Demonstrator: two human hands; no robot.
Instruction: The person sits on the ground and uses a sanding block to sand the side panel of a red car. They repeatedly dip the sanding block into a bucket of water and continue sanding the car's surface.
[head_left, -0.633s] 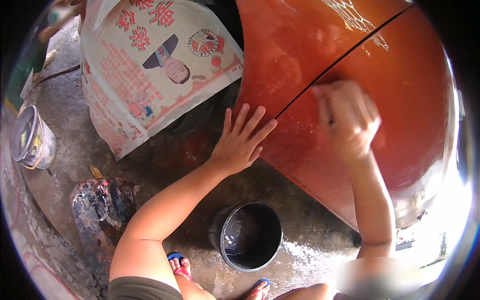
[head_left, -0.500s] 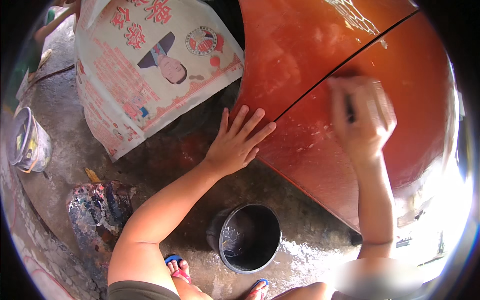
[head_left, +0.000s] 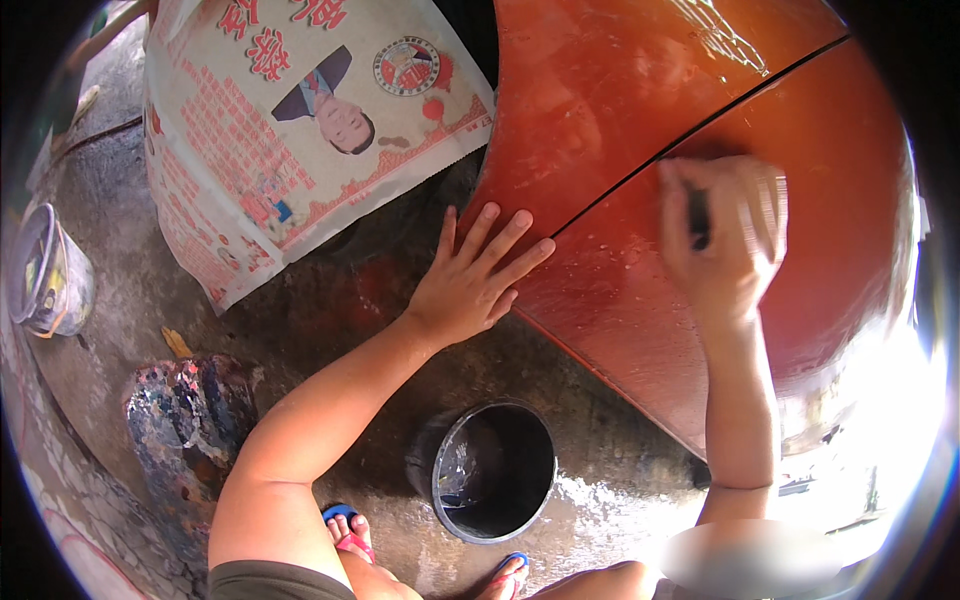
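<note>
The right hand (head_left: 735,230), right of centre in the frame, is curled over the orange-red panel (head_left: 590,85); its fingers are blurred. A dark patch shows between thumb and fingers, but whether it is a gripped item or shadow, I cannot tell. The left hand (head_left: 465,285), near the middle, is empty and spread out, its fingertips resting at the panel's lower left edge, the thumb side toward the right.

The panel fills the upper right, glossy, with bright reflections near the top. A dark seam (head_left: 760,95) crosses it diagonally, from just beside the left hand up toward the upper right corner, passing just above the right hand.

Below the hands, at lower centre, a black bucket (head_left: 495,472) stands on the wet floor (head_left: 600,520). Two feet in blue and pink flip-flops (head_left: 352,535) show at the bottom edge. A printed paper sheet (head_left: 330,205) covers the upper left, beside the panel. A smaller, stained bucket (head_left: 75,290) stands at far left, with a paint-spattered block (head_left: 190,410) at lower left, near a yellowish leaf (head_left: 177,342).
</note>
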